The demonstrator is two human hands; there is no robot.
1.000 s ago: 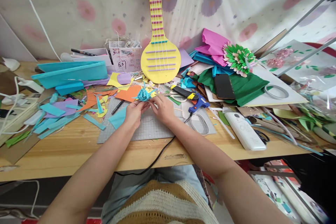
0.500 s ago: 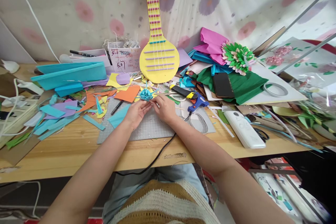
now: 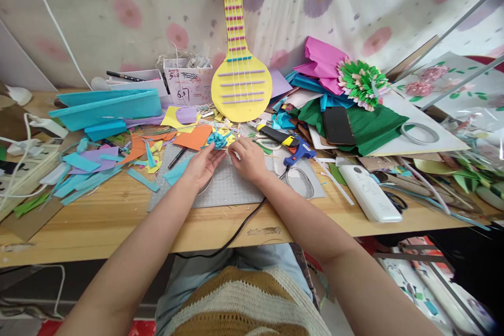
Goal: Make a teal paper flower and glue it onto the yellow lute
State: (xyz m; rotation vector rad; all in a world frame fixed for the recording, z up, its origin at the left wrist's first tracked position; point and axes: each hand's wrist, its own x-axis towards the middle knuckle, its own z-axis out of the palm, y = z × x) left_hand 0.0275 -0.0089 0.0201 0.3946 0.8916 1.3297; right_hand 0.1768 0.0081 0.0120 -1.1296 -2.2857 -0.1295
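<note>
Head view. A: Where is the flower [image 3: 218, 139] found, and how is it held?

B: It is held just above the far edge of the mat [image 3: 230, 189], at mid-desk. The left hand [image 3: 202, 165] is brought in from the lower left, its grip pinched together at the flower's base. The right hand [image 3: 250, 160] is pinched on the same base from the right. The petals are not touched.

A: How may it be expected to handle?

B: It is judged very light, soft and easily crushed, being folded blue paper with thin points sticking out. It is best taken at the base, where the layers are gathered, and never by the petals. Slipping is hardly to be feared, but tearing and flattening are.

A: And the surface?

B: The desk [image 3: 118, 220] is made of wood. Paper scraps [image 3: 84, 165] are strewn over its left side. A glue gun [image 3: 299, 151] is laid just right of the hands, and its cord [image 3: 240, 228] is run over the near edge. A remote [image 3: 368, 194] and a phone [image 3: 337, 126] are seen farther right.

A: And the room?

B: A flowered cloth [image 3: 118, 21] is hung behind the desk, and a paper guitar [image 3: 241, 86] is leaned against it. The hands are closely ringed by clutter.
</note>
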